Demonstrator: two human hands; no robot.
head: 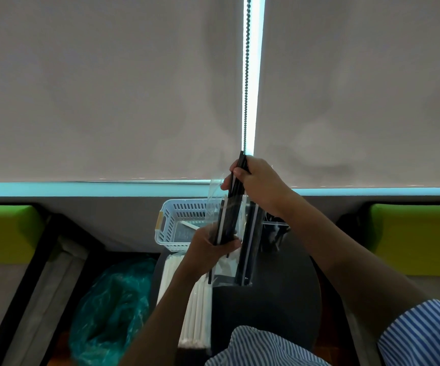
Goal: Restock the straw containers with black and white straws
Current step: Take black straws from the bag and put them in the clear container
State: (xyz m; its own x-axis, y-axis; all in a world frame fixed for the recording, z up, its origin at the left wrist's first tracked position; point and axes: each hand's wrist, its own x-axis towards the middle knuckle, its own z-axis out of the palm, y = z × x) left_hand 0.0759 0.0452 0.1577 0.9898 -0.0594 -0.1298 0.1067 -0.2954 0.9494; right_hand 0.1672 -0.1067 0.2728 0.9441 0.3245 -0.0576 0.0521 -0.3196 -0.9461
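Several black straws [236, 186], light and slippery, pinched near their tops by the right hand [255, 180]; left hand [211, 247] grips the clear sleeve [221, 215].

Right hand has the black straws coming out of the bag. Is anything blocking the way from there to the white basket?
Nothing solid that I can see. The right hand pinches the black straws above the clear bag, which the left hand holds. That bag and left hand hang in front of the white basket, whose open top shows behind them.
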